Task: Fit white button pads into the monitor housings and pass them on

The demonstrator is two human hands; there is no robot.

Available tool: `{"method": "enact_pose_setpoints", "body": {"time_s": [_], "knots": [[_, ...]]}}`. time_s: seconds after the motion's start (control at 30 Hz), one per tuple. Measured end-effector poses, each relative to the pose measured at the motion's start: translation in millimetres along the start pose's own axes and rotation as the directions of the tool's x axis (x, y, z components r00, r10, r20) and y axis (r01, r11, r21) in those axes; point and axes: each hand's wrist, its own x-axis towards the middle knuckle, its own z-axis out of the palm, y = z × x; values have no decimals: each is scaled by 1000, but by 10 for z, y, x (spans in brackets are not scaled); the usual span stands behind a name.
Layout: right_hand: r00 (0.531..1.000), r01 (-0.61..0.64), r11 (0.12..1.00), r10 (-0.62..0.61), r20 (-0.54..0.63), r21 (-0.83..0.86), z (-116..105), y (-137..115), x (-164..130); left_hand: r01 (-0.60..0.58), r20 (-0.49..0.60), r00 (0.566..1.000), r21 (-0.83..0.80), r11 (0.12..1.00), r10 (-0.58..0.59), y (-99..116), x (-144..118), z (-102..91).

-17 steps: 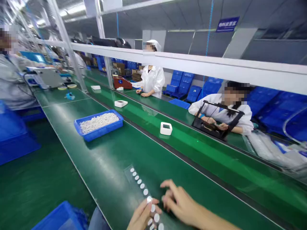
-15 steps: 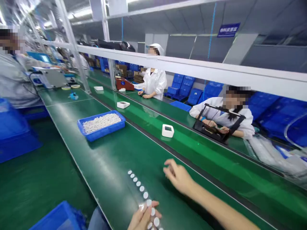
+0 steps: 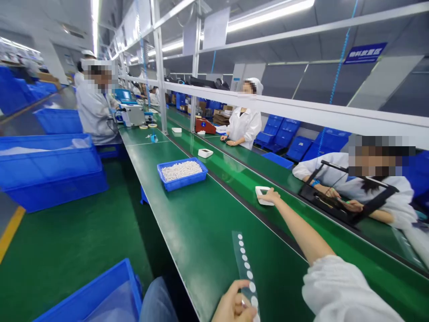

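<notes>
My left hand (image 3: 234,304) pinches a clear strip of round white stickers (image 3: 247,264) at the near edge of the green bench. The strip's far end points away from me, over the bench top. My right hand (image 3: 271,196) is stretched out over the conveyor belt, with its fingers on a white square device (image 3: 261,191) that has a dark window. The thumb side lies across the front of the device; the fingers behind it are partly hidden.
A blue tray (image 3: 182,183) full of small white parts stands on the bench. Another white device (image 3: 205,153) sits farther up the belt. Across the belt, a co-worker (image 3: 335,172) works behind a black frame (image 3: 348,210). Blue bins (image 3: 53,179) stand at left.
My right hand has moved forward from above the bench to the white device on the belt. The left hand still holds the sticker strip. My view has turned left.
</notes>
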Motion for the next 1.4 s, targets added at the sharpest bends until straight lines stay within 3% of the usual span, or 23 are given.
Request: {"method": "enact_pose_setpoints", "body": {"time_s": [0.1, 0.17, 0.2, 0.27, 0.33, 0.4, 0.47, 0.6, 0.67, 0.7, 0.77, 0.83, 0.9, 0.93, 1.0, 1.07, 1.2, 1.4], "knots": [[973, 229, 973, -229, -7, -23, -27, 333, -341, -101, -28, 995, -54, 993, 99, 70, -87, 30], [915, 403, 915, -402, 30, -24, -25, 616, -726, -142, -84, 987, -55, 988, 137, 114, -108, 22], [863, 502, 865, -500, 75, -16, -23, 764, -949, -150, -111, 983, -45, 988, 144, 135, -110, 15], [672, 723, 690, -710, 210, 16, -26, 1035, -1406, -155, -156, 976, -12, 988, 152, 175, -106, -2], [477, 861, 508, -813, 335, 6, -35, 1222, -1796, -135, -167, 977, 23, 991, 137, 214, -100, -14], [364, 928, 362, -841, 400, -84, -28, 1293, -2035, -84, -117, 989, 57, 995, 91, 255, -101, -18], [283, 955, 216, -872, 400, -204, 21, 1254, -2092, -51, -70, 996, 86, 995, 57, 295, -117, -12], [84, 924, -37, -951, 296, -381, 221, 992, -1857, -44, -71, 996, 87, 995, 50, 374, -196, 21], [8, 898, -95, -973, 232, -430, 297, 855, -1732, -42, -38, 998, 74, 996, 45, 407, -236, 34], [-2, 891, -89, -982, 191, -446, 314, 802, -1699, -43, -15, 999, 70, 997, 44, 419, -250, 37], [61, 889, 22, -996, 70, -457, 311, 737, -1720, -48, -1, 999, 63, 997, 48, 433, -262, 41], [201, 884, 225, -974, -101, -409, 291, 710, -1872, -41, -32, 999, 58, 997, 42, 436, -254, 47], [326, 886, 393, -905, -272, -246, 306, 695, -2137, -21, -68, 997, 66, 998, 25, 437, -238, 61], [377, 891, 438, -861, -342, -121, 341, 687, -2295, -14, -78, 997, 75, 997, 20, 440, -229, 70], [493, 870, 449, -775, -394, 205, 471, 666, -2612, -26, -86, 996, 95, 995, 34, 451, -217, 88], [578, 800, 428, -736, -352, 420, 656, 643, -2861, -48, -93, 994, 110, 993, 58, 468, -214, 104], [655, 723, 390, -649, -387, 570, 960, 587, -3035, -60, -138, 987, 156, 986, 82, 490, -221, 120], [688, 679, 336, -602, -406, 652, 1025, 536, -2987, -75, -175, 979, 177, 981, 106, 484, -217, 119]]}}
